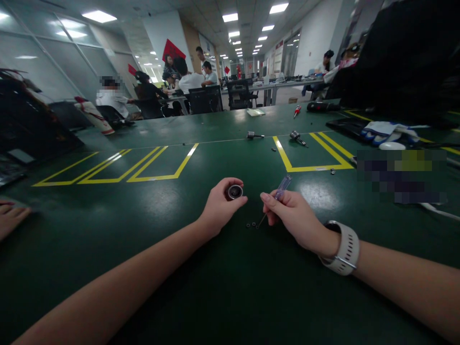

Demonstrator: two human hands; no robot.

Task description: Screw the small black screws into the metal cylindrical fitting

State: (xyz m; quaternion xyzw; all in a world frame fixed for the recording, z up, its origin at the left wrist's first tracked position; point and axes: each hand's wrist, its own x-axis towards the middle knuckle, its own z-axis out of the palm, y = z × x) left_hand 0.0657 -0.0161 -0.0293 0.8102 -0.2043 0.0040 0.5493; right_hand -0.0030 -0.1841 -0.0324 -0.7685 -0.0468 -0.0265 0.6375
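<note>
My left hand (221, 206) grips a small round metal part (235, 192), a dark ring with a silver rim, held just above the green table (143, 230). My right hand (293, 215), with a white watch on its wrist, holds a small screwdriver (279, 191) with a clear blue handle. Its thin tip points down at tiny black screws or washers (251, 224) lying on the table between my hands.
Yellow taped boxes (154, 167) mark the table. Two small metal parts (254, 135) (296, 137) lie farther back, with a red screwdriver (296, 110) beyond. White-blue gloves (386, 130) lie at the right. Another person's hand (10, 218) rests at the left edge. People sit at far tables.
</note>
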